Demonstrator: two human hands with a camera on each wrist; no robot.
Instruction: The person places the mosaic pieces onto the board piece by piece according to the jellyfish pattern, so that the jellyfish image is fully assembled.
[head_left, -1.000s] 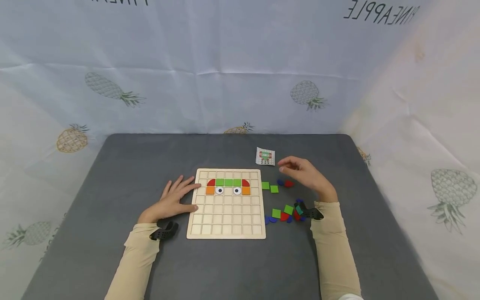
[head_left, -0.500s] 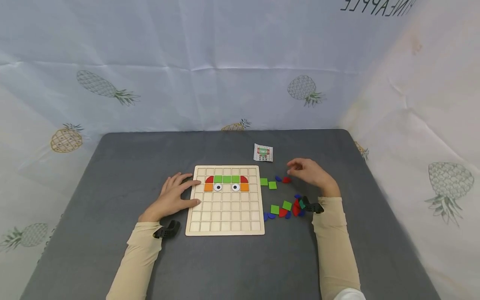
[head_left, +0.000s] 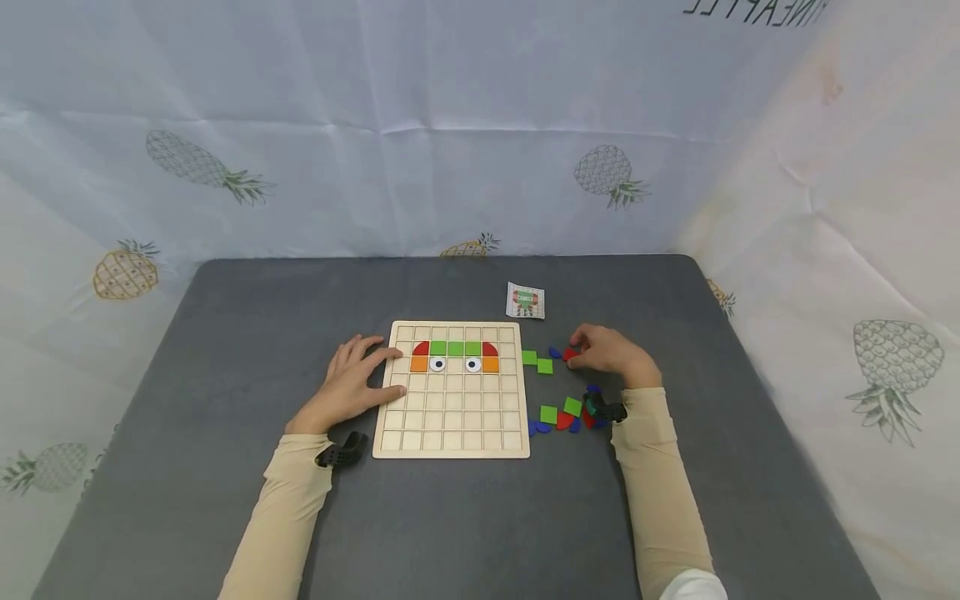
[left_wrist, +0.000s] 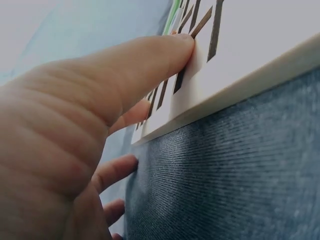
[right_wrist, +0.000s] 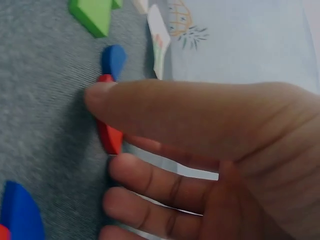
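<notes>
Right grip (head_left: 611, 353) is nearly closed, thumb and index finger at a red piece (right_wrist: 110, 137) that, I judge, it pinches down at the table (head_left: 450, 525). A blue piece (right_wrist: 114, 59) lies right by it. My left grip (head_left: 347, 390) is spread wide, thumb and index finger resting on the left side of the wooden board (head_left: 450, 417), grasping nothing. Placed so far, I see green tiles (head_left: 455, 348) between red corner tiles (head_left: 490, 349); under them, orange tiles (head_left: 418, 364) flank eye tiles (head_left: 437, 364). Every lower row is bare, so I judge much is left. Loose green pieces (head_left: 544, 367) and a mixed cluster (head_left: 549, 414) lie right of the board, nearer me than the picture card (head_left: 525, 302).
</notes>
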